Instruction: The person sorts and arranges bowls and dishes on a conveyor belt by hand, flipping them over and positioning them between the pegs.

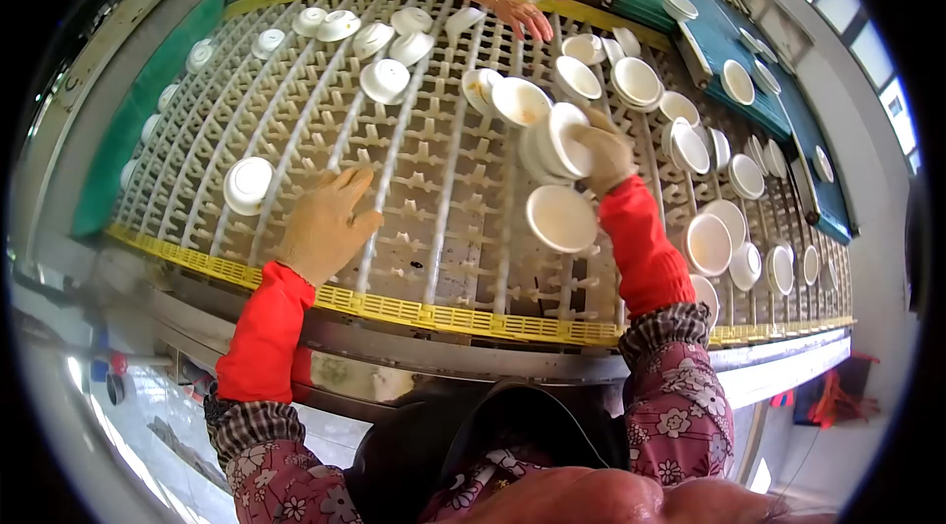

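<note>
My left hand (pixel 327 224), in a tan glove, hovers over the slatted rack (pixel 424 218) with its fingers apart and nothing in them. To its left a white bowl (pixel 248 185) lies upside down. My right hand (pixel 599 151), gloved too, is closed on a stack of white bowls (pixel 558 141) tilted on its side, and part of its fingers is hidden behind the rim. A single bowl (pixel 562 218) sits just below that stack, its open side facing up. Above the stack is another bowl (pixel 520 101) with orange stains inside.
Several more bowls (pixel 709 244) lie across the right side and far side. A co-worker's hand (pixel 523 17) reaches over the far edge; the other holds a bowl. A blue-green belt (pixel 734 46) carries bowls at the right. Yellow edging (pixel 463 317) runs along the near side.
</note>
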Demonstrator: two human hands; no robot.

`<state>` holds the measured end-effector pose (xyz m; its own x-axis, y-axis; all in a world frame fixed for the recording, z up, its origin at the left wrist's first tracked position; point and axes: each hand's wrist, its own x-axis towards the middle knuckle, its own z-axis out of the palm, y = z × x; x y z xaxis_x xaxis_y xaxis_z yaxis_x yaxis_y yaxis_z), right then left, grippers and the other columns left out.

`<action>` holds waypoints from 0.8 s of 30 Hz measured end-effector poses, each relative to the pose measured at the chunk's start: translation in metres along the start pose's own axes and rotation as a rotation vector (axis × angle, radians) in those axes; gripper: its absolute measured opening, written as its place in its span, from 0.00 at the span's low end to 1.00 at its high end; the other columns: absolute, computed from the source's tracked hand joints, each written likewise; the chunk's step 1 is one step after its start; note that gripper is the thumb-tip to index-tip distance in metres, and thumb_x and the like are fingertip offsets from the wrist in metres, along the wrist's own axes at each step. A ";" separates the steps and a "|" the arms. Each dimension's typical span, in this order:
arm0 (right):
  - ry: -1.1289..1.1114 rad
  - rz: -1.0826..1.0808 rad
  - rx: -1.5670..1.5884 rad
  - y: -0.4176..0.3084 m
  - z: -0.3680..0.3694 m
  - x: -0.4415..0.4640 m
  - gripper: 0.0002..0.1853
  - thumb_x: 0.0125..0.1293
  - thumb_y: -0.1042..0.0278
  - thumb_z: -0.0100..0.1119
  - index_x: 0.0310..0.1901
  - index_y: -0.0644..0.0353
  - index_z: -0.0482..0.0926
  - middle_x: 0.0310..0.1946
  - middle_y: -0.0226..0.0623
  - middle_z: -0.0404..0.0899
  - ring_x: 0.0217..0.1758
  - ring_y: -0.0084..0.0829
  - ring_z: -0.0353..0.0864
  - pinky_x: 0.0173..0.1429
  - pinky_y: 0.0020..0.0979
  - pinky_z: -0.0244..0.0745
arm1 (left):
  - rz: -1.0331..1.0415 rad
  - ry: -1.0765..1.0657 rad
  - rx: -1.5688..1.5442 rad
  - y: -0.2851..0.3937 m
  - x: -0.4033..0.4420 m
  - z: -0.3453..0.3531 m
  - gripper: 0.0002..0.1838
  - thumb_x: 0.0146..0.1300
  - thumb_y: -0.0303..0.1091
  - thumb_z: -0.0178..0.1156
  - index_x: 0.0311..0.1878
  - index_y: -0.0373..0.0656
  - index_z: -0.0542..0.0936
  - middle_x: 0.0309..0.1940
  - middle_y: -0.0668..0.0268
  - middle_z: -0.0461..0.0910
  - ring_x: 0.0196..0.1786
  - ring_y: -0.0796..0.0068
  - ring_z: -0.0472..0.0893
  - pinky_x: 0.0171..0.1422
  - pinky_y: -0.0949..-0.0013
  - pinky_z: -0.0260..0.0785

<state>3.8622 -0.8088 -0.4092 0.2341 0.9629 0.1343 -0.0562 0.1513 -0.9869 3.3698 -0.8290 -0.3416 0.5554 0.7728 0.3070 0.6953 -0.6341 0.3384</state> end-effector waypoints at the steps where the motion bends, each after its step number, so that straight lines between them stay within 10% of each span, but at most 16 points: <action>1: -0.026 -0.067 -0.135 -0.011 0.037 -0.019 0.25 0.78 0.77 0.69 0.75 0.68 0.86 0.65 0.42 0.92 0.64 0.32 0.91 0.68 0.33 0.87 | 0.049 0.038 -0.012 0.008 0.000 0.002 0.37 0.67 0.39 0.75 0.78 0.36 0.80 0.69 0.49 0.85 0.74 0.41 0.82 0.79 0.46 0.77; 4: -0.268 -0.948 -1.011 -0.008 0.093 -0.023 0.18 0.72 0.76 0.74 0.62 0.65 0.92 0.69 0.50 0.91 0.75 0.47 0.89 0.78 0.40 0.87 | 0.262 0.115 0.182 0.033 0.007 -0.011 0.47 0.58 0.39 0.82 0.79 0.29 0.77 0.75 0.43 0.79 0.76 0.39 0.80 0.85 0.42 0.71; 7: -0.357 -0.896 -0.946 -0.026 0.139 -0.041 0.20 0.72 0.72 0.76 0.63 0.64 0.91 0.62 0.46 0.94 0.67 0.44 0.92 0.71 0.40 0.88 | 0.321 0.081 0.179 0.035 0.006 -0.013 0.46 0.57 0.39 0.82 0.78 0.28 0.78 0.72 0.44 0.81 0.75 0.39 0.80 0.84 0.42 0.71; 11: -0.037 0.040 -0.452 -0.040 0.103 -0.042 0.25 0.79 0.58 0.76 0.71 0.60 0.89 0.58 0.41 0.93 0.55 0.30 0.92 0.62 0.31 0.86 | 0.189 0.059 0.022 0.011 -0.005 -0.006 0.37 0.59 0.37 0.78 0.69 0.29 0.80 0.63 0.46 0.84 0.70 0.39 0.81 0.82 0.45 0.73; 14: 0.430 -0.270 -1.002 -0.065 0.011 -0.021 0.30 0.76 0.52 0.78 0.72 0.63 0.87 0.64 0.54 0.93 0.61 0.50 0.94 0.67 0.47 0.87 | 0.090 0.029 0.083 0.026 0.000 -0.015 0.34 0.61 0.34 0.74 0.69 0.30 0.79 0.63 0.46 0.85 0.72 0.40 0.81 0.84 0.46 0.72; 16: 0.671 -0.052 -1.286 -0.075 -0.062 -0.006 0.39 0.67 0.43 0.83 0.71 0.64 0.88 0.60 0.59 0.94 0.64 0.59 0.94 0.68 0.50 0.85 | 0.222 0.204 0.149 0.041 0.007 -0.017 0.35 0.62 0.35 0.75 0.71 0.32 0.80 0.69 0.44 0.84 0.78 0.39 0.79 0.91 0.43 0.67; 20: 0.279 0.274 -1.943 -0.050 -0.177 0.000 0.30 0.74 0.44 0.73 0.66 0.60 0.91 0.60 0.58 0.93 0.64 0.58 0.93 0.69 0.51 0.85 | 0.468 0.067 0.250 0.052 0.012 -0.006 0.27 0.64 0.38 0.77 0.63 0.36 0.87 0.66 0.49 0.87 0.75 0.48 0.83 0.96 0.42 0.61; 24: 0.043 0.083 -1.862 -0.036 -0.178 -0.019 0.21 0.84 0.54 0.64 0.66 0.56 0.92 0.58 0.56 0.92 0.62 0.54 0.94 0.67 0.50 0.86 | 0.438 0.054 0.055 0.040 0.015 0.011 0.08 0.61 0.32 0.75 0.36 0.38 0.87 0.44 0.55 0.88 0.61 0.39 0.83 0.74 0.43 0.76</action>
<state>4.0322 -0.8722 -0.3922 0.3095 0.9440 0.1142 0.9260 -0.3265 0.1894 3.4106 -0.8424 -0.3335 0.7794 0.4285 0.4571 0.4237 -0.8979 0.1192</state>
